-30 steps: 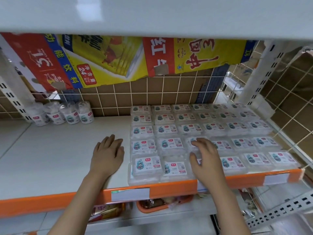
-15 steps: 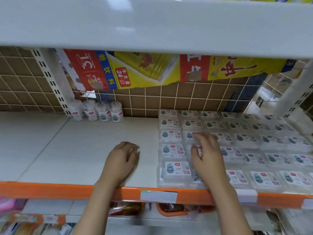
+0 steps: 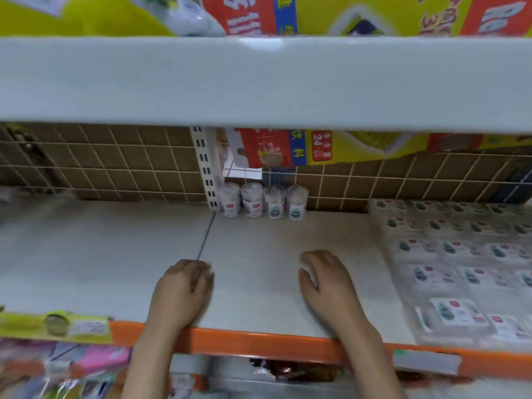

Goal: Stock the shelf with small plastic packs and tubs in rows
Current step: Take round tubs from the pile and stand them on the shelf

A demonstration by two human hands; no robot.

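Both my hands are resting on the bare white shelf, left hand and right hand, each grip loosely curled, holding nothing. Four small clear plastic tubs are standing at back; flat clear plastic packs are lying in rows at right.

Orange edge strip fronts the white shelf (brown gridded backing, red-and-yellow cartons).

Even, fairly bright light gives soft shadows beneath both hands. Motion blur smears the packs right of them. The wide lens bows the shelf above.
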